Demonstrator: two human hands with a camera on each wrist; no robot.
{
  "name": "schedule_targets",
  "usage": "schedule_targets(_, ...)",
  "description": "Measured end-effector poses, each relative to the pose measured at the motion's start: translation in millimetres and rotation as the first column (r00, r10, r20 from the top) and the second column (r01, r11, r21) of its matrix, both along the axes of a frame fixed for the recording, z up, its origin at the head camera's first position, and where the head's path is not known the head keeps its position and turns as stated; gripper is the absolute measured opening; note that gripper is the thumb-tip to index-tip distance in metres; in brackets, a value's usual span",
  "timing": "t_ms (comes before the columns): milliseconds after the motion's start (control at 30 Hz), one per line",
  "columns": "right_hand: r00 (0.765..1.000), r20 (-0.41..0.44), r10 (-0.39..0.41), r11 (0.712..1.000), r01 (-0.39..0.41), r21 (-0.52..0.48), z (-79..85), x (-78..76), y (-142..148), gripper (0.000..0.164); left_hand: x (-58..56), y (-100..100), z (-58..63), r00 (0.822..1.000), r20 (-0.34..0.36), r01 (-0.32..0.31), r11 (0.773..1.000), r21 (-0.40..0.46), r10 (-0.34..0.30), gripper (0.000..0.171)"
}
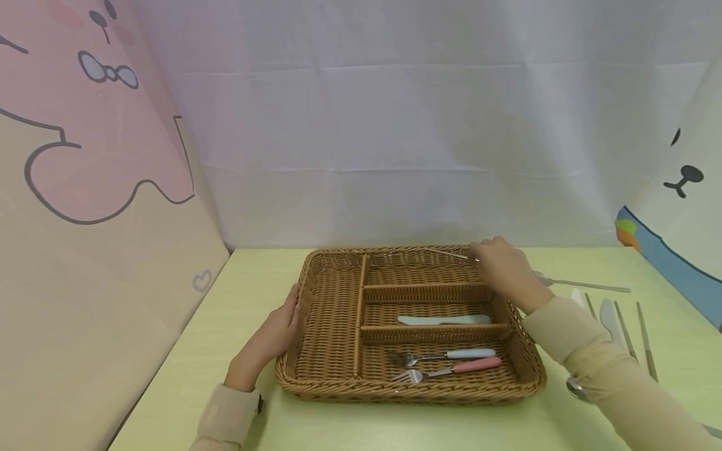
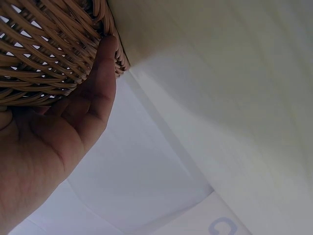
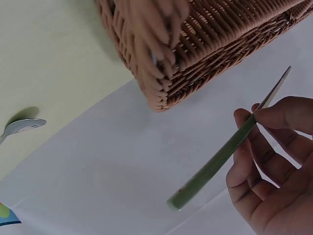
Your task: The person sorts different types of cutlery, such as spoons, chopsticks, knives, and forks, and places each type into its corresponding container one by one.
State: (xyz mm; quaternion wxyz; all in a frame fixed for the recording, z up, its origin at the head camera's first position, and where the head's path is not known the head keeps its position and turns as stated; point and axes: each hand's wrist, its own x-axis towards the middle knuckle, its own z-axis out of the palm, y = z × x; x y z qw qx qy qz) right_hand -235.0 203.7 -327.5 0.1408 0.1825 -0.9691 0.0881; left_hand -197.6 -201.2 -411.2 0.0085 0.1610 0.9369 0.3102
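Note:
On the table sits a brown wicker cutlery basket [image 1: 361, 313], split by dividers. My left hand [image 1: 280, 332] rests at its left side, fingers along the woven outer wall [image 2: 44, 54]. Over the far right corner, my right hand [image 1: 504, 269] pinches a slim green-handled utensil [image 3: 210, 169] between thumb and fingers. Its thin metal end [image 1: 451, 254] points left over the back compartment. A pale green knife [image 1: 444, 319] lies in the middle compartment. The front one holds a fork with a pale blue handle [image 1: 470, 353] and a fork with a pink handle [image 1: 476, 364].
Right of the basket lie a long-handled utensil [image 1: 589, 285], a metal knife [image 1: 609, 319], several slim sticks [image 1: 647, 341] and a spoon [image 1: 576, 388], partly hidden by the right sleeve. A white sheet [image 1: 361, 125] hangs behind the table, with printed sheets at both sides.

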Motion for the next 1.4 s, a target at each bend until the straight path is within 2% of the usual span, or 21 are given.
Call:
schedule_targets(467, 0.999, 0.043, 0.03, 0.999, -0.032, 0.039, -3.2, -14.3, -35, 0.034, -1.9, -1, -1.2, 1.0, 0.015, 0.003, 1.0, 0.01, -0.003, 0.052)
schedule_targets(867, 0.997, 0.016, 0.073, 0.995, -0.074, 0.073, -17.9, -22.6, -50, 0.023, -1.1, 0, 0.1, 1.0, 0.008, 0.002, 1.0, 0.012, -0.002, 0.051)
schedule_targets(1133, 0.995, 0.076, 0.066, 0.991, -0.074, 0.107, -22.9, -26.1, -58, 0.02, -1.2, 0, -1.3, 1.0, 0.005, -0.01, 1.0, 0.01, 0.01, 0.052)
schedule_targets(1300, 0.989, 0.109, 0.099, 0.983, -0.114, 0.147, -24.7, -25.6, -60, 0.012, -1.7, 0, -1.7, 1.0, -0.002, -0.009, 1.0, 0.008, 0.009, 0.052)
schedule_targets(1400, 0.984, 0.119, 0.133, 0.975, -0.152, 0.16, -25.5, -24.6, -60, 0.021, -1.9, 0, -1.5, 1.0, -0.007, -0.009, 1.0, 0.008, 0.009, 0.052)
